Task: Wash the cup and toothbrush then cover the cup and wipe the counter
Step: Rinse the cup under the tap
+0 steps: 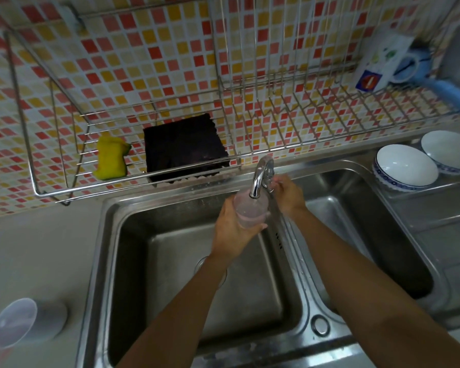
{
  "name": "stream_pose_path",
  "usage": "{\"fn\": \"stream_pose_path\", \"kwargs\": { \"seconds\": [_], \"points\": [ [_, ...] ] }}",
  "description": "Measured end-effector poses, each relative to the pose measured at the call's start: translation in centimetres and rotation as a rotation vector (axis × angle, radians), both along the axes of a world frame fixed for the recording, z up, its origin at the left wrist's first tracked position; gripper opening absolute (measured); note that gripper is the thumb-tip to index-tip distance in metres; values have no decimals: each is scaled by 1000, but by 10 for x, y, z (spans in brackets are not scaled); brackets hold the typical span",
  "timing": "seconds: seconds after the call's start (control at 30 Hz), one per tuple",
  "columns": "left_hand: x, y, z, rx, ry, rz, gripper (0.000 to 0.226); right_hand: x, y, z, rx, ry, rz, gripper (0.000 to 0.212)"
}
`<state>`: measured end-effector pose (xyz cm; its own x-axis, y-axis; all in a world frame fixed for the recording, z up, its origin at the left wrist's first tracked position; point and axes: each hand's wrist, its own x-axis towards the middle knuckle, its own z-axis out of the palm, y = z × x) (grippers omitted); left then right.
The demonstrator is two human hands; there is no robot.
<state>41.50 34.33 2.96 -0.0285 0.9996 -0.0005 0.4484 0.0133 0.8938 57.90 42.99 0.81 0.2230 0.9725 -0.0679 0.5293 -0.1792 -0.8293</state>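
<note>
My left hand [230, 229] grips a translucent pinkish cup [250, 211] and holds it right under the spout of the chrome faucet [259, 179], above the left sink basin [197, 274]. My right hand [287, 193] is closed on the faucet handle just behind the spout. A clear plastic cover-like cup [24, 321] lies on its side on the counter at the lower left. No toothbrush is visible.
A wire rack [133, 166] on the tiled wall holds a yellow sponge [110, 158] and a dark cloth [183, 147]. Two white bowls [405, 167] sit to the right of the right basin [369, 235]. A mug [388, 62] stands on the upper rack.
</note>
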Motion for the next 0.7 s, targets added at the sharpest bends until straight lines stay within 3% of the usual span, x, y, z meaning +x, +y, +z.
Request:
{"fn": "stream_pose_path", "kwargs": {
  "seconds": [0.1,0.23,0.37,0.5,0.6,0.7],
  "points": [
    [-4,-2,-2,-1,22,-4,87,13,-21,-2,-62,-90,195,35],
    [-14,-7,-12,-53,87,-30,85,20,-62,-39,-108,-255,257,63],
    [-35,-17,-28,-205,241,-124,83,16,-97,-76,-115,-483,411,70],
    [-50,-24,-41,-335,473,-255,85,13,-106,-89,-72,-602,428,57],
    [-59,-25,-48,-400,609,-321,89,12,-102,-96,-95,-780,445,72],
    [-64,-26,-47,-426,751,-361,89,11,-100,-101,-164,-839,475,82]
  ]
}}
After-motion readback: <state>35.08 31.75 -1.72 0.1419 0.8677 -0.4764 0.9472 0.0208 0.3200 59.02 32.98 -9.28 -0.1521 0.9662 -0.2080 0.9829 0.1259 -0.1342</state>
